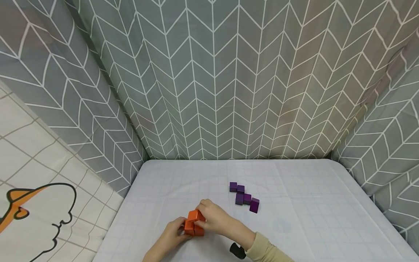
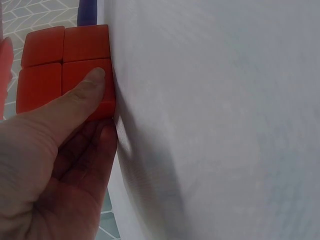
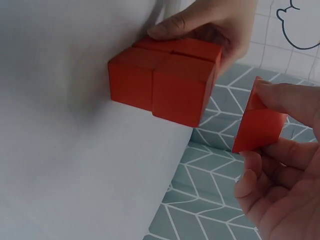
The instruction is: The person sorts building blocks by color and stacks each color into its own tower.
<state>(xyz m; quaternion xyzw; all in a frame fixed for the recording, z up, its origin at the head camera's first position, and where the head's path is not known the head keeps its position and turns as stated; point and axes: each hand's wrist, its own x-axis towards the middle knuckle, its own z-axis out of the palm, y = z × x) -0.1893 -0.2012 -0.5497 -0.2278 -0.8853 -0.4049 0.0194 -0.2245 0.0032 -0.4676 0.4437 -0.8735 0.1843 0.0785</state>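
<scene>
Orange-red cubes (image 1: 189, 228) stand packed together on the white table, left of its middle. My left hand (image 1: 170, 234) grips this cluster from the left. In the left wrist view its thumb lies on the face of one cube (image 2: 82, 72), with the other fingers bent below. A separate orange-red block (image 3: 260, 130) is pinched between thumb and fingers of my right hand (image 3: 287, 185). That block is held above the table, apart from the cluster in the right wrist view. Seen from the head, the right hand (image 1: 214, 217) is just over the cluster, partly covering it.
Several purple blocks (image 1: 240, 198) form a stepped row on the table (image 1: 294, 211), farther back and right of the hands. Beside the right sleeve (image 1: 265, 249) is a small black object (image 1: 237, 251). Patterned grey curtains (image 1: 226, 91) surround the table's back and sides.
</scene>
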